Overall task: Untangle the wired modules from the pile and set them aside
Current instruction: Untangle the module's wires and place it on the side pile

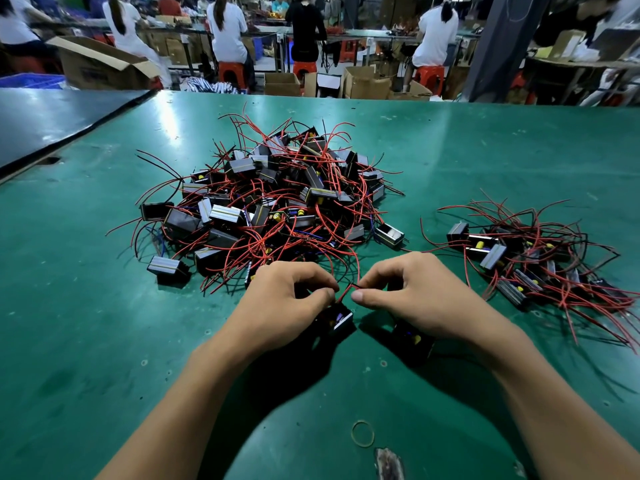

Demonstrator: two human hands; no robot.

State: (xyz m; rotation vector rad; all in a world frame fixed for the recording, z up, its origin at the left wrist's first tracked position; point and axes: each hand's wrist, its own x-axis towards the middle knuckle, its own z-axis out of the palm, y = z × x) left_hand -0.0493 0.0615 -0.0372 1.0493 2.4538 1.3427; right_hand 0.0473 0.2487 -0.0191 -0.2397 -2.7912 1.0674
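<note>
The wide green-matted counter point(104, 341) fills most of the frame. At its centre, small black boxy modules with thin red wires are heaped in a large tangled pile point(273, 202). At the right edge a smaller, looser heap of the same modules point(533, 265) is laid, apparently the set-aside lot. In the lower centre, just below the pile, the left hand point(287, 303) and the right hand point(412, 292) are held close together, and a thin red wire point(346, 292) is pinched between thumb and forefinger of each. One black module point(337, 320) is partly covered by the left hand, another point(414, 341) by the right. The modules are judged light and rigid, the wires springy and easily snagged. A module is best gripped by its body while its wire is eased through loops, not yanked. Stray wires trailing from the pile may catch. A tan rubber band point(362, 433) is seen at bottom centre.
</note>
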